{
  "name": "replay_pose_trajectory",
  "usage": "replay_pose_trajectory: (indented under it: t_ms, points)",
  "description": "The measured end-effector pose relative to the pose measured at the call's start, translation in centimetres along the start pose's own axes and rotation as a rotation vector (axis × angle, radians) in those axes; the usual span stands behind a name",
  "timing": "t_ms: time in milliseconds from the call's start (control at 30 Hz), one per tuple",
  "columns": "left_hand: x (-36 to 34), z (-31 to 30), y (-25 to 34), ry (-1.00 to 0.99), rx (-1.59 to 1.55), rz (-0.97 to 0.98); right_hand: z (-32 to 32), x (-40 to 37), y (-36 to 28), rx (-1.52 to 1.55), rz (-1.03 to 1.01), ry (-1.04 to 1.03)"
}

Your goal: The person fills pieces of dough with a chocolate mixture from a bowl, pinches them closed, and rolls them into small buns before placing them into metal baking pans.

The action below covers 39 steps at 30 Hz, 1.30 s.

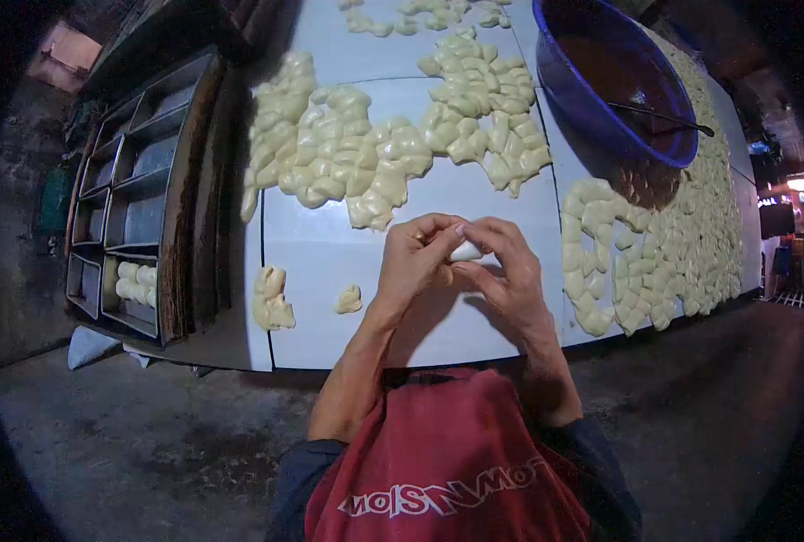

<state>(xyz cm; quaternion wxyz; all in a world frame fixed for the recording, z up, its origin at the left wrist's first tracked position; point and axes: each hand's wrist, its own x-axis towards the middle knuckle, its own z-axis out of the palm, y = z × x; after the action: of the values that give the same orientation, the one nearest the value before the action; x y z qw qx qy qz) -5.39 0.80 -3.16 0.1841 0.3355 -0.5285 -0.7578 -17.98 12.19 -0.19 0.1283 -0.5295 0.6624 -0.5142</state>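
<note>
A small pale piece of dough (466, 252) is pinched between my two hands above the white table (329, 248). My left hand (417, 257) has its thumb and forefinger on the piece's left side. My right hand (508, 268) curls round its right side, with the fingertips close to those of my left hand. To the left on the table lie a small lump of dough (348, 299) and a larger one (273, 298). Beyond my hands, many joined dough pieces (329, 154) spread over the table.
A blue basin (560, 86) with brown contents stands at the back right, a dark-handled utensil (664, 116) across its rim. More dough pieces (655, 262) cover the right side. At the left is a divided metal tray (149, 181) with dough rolls (136, 284) in one compartment.
</note>
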Motion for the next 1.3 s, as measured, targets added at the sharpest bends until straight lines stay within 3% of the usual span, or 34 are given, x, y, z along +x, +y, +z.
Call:
replay_pose_trajectory:
  t_ms: [100, 167, 267, 367, 400, 433, 500, 533, 633, 700, 800, 867, 967, 1000, 1033, 1100, 1233, 1300]
  points:
    - [-1.6, 0.1, 0.1, 0.007, -0.011, -0.029, -1.4, -2.0, 0.5, 0.104, 0.124, -0.103]
    - [-3.0, -0.1, 0.4, 0.079, -0.043, 0.050, -2.2, -2.5, 0.9, 0.240, 0.377, -0.116]
    - [-5.4, -3.6, 0.7, 0.187, 0.046, 0.000, -2.3, -2.4, 2.7, -0.032, 0.459, -0.443]
    - [-8.6, -7.8, -0.9, 0.408, 0.062, 0.050, -1.6, -2.1, 1.3, -0.171, 0.394, -0.379]
    - [-10.0, -8.9, -0.6, 0.526, 0.146, 0.128, -1.0, -2.0, 0.7, -0.298, 0.324, -0.275]
    - [-11.5, -9.9, 0.3, 0.692, 0.247, -0.001, -0.3, -1.6, 0.5, -0.260, 0.333, -0.210]
    - [-13.7, -12.8, -1.1, 0.888, 0.451, 0.193, 1.4, -0.6, -0.5, -0.172, 0.359, -0.090]
    - [-14.4, -14.5, -1.9, 0.970, 0.657, 0.263, 2.6, 0.6, -1.7, -0.141, 0.371, -0.172]
    - [-15.3, -15.8, -2.0, 1.056, 0.745, 0.239, 9.0, 3.0, -3.9, -0.026, 0.217, -0.462]
    - [-15.0, -17.0, -2.8, 0.986, 0.802, 0.218, 14.4, 4.2, -4.0, -0.020, -0.094, -0.574]
    - [-14.2, -18.3, -5.1, 0.912, 0.657, 0.171, 22.1, 4.6, -3.5, -0.115, -0.331, -0.558]
    - [-14.6, -17.8, -3.6, 0.904, 0.636, 0.106, 24.6, 4.8, -4.0, -0.212, -0.537, -0.578]
    - [-15.1, -18.0, -2.7, 0.883, 0.629, 0.074, 25.2, 6.3, -3.9, -0.039, -0.564, -0.725]
    - [-15.1, -18.2, -2.9, 0.861, 0.649, 0.102, 25.2, 6.7, -3.3, 0.073, -0.379, -0.836]
    - [-15.1, -18.3, -3.1, 0.837, 0.669, 0.131, 24.1, 6.7, -4.0, 0.297, 0.076, -0.967]
    - [-15.0, -18.4, -2.6, 0.795, 0.725, 0.118, 23.3, 5.7, -3.1, 0.499, 0.401, -0.830]
    - [-14.2, -18.7, -2.9, 0.706, 0.831, 0.225, 21.1, 5.5, -3.5, 0.736, 0.837, -0.567]
    - [-14.1, -19.4, -3.4, 0.638, 0.916, 0.360, 20.5, 5.2, -4.2, 0.800, 0.843, -0.473]
